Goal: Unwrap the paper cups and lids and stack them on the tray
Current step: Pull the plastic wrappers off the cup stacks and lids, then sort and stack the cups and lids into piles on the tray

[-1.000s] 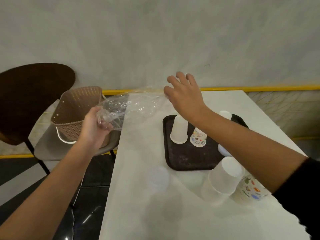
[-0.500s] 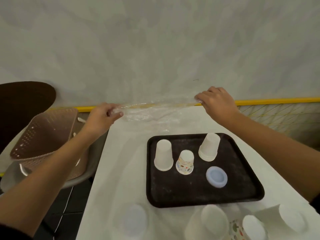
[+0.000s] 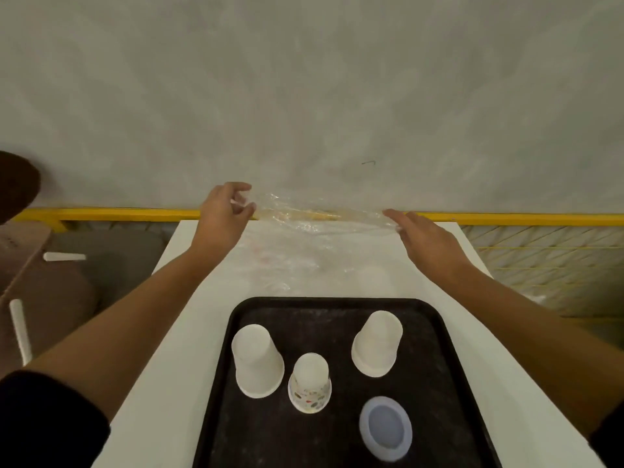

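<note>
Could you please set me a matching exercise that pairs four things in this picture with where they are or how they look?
Things:
1. plastic wrap
2. patterned cup
3. lid
4. tray

Descriptions:
A. black, resting on the white table
B. spanning from the left hand to the right hand above the table's far edge
C. lying flat in the tray's near right part
D. upside down between two plain white cups

Pairs: 1-B, 2-D, 3-C, 4-A

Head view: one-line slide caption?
Left hand pinches clear wrap, right hand at its other end; black tray holds three inverted cups, one lid.
</note>
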The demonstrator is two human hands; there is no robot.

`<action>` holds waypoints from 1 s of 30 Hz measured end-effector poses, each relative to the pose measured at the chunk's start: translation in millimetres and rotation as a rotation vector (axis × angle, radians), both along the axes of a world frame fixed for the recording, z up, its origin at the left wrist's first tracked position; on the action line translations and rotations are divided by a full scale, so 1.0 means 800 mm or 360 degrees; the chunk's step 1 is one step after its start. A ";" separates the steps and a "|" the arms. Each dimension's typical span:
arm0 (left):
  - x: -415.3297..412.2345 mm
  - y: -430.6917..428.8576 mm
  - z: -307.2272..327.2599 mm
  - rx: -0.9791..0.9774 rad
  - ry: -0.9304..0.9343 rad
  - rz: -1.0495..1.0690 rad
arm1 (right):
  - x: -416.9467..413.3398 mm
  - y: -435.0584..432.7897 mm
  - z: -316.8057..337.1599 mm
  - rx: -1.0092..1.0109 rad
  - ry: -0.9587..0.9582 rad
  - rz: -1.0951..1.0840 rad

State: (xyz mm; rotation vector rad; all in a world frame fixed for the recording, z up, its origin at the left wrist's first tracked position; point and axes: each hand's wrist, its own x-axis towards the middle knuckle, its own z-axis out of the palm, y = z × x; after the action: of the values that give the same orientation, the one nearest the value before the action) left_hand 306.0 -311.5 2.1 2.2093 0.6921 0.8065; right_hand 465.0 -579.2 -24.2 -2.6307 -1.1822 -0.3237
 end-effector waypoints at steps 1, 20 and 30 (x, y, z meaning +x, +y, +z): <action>0.011 -0.001 -0.004 -0.0030 -0.0004 -0.0045 | 0.010 0.002 -0.007 -0.0029 0.0028 -0.0046; 0.027 -0.005 -0.072 0.0036 0.0499 -0.0099 | 0.023 0.065 -0.090 -0.0736 0.0234 0.0065; -0.047 -0.051 -0.025 0.0127 0.0531 -0.0251 | -0.041 0.014 -0.018 -0.0616 0.0230 0.0012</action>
State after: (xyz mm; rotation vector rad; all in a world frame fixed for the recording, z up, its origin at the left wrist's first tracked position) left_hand 268.2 -352.5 -17.7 2.4644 0.6394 0.3953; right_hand 432.1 -567.7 -38.6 -2.9088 -1.3161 0.1098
